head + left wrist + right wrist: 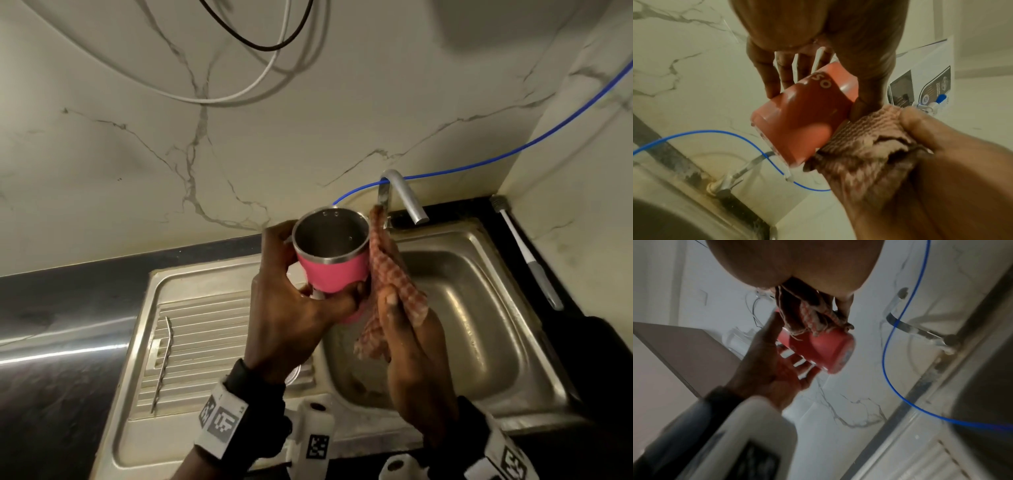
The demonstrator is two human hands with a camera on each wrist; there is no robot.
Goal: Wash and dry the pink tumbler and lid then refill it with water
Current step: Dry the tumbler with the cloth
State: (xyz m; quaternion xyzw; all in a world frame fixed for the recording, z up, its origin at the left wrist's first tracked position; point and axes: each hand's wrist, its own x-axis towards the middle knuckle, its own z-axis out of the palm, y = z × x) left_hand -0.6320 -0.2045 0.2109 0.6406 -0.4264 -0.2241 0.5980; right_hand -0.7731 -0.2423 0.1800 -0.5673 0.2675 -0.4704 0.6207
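While the left hand (291, 308) is gripping the pink tumbler (334, 270) above the sink (486, 308), mouth open, right hand (414, 346) fingers are pressing a checked cloth (394, 277) against its side.

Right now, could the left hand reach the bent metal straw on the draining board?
Probably not freely: the left hand grips the pink steel-lined tumbler. The bent metal straw lies uncovered on the ribbed draining board to its left, so nothing else blocks it.

Head looks down; wrists look close, right blurrily, sharing tumbler (334, 270).
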